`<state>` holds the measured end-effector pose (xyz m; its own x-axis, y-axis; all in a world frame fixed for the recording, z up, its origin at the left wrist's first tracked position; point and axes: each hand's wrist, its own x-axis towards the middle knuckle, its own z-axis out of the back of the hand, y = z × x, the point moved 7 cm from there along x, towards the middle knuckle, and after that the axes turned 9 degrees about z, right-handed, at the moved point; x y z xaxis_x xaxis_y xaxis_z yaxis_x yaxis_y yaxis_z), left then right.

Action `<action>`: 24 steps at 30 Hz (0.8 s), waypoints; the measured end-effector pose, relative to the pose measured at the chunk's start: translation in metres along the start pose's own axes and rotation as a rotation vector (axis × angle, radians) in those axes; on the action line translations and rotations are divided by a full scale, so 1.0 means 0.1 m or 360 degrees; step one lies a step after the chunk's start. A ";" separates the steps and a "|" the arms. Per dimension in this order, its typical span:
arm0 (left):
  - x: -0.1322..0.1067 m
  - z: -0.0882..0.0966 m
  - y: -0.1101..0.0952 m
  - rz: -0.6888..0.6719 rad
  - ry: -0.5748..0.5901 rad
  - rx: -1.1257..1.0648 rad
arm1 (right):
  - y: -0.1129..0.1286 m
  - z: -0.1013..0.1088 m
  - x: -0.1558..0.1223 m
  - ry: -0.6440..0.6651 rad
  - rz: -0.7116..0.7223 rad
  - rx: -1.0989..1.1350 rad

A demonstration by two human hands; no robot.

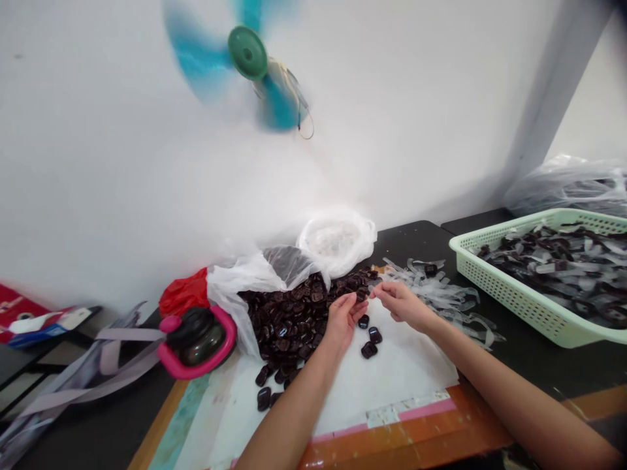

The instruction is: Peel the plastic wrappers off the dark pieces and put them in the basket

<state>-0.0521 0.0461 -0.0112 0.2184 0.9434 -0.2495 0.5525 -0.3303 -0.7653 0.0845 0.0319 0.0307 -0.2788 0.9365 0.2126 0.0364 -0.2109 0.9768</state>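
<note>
A dark glossy piece [361, 295] sits at the right edge of the heap, touching the curled fingertips of our left hand [343, 320]; our right hand [399, 305] pinches close beside it, and we cannot tell whether either hand grips anything. Loose pieces [369, 341] on the white sheet [406, 372] could get knocked about by a careless wrist, and a hurried pinch could drop the piece back into the heap [289, 320].

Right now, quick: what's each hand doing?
Left hand: open, palm up, nothing clearly held.
Right hand: pinching beside a glossy dark brown piece; cannot tell if holding it.
</note>
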 end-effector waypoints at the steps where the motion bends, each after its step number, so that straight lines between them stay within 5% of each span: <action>1: 0.00 0.00 0.00 0.0003 0.0015 -0.0001 | -0.01 -0.02 -0.01 0.0013 -0.0030 0.0056; 13: -0.03 -0.07 -0.01 -0.0101 0.0096 0.0259 | -0.04 -0.15 0.02 0.0190 0.0119 -0.0086; 24: -0.11 -0.17 -0.09 -0.0106 0.0267 0.0276 | 0.01 -0.11 0.01 0.0030 0.0142 -0.0184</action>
<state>-0.0455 0.0386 0.0083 0.3244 0.9402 -0.1040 0.4269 -0.2436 -0.8709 0.0738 0.0300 0.0316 -0.2972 0.9075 0.2969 -0.0489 -0.3250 0.9444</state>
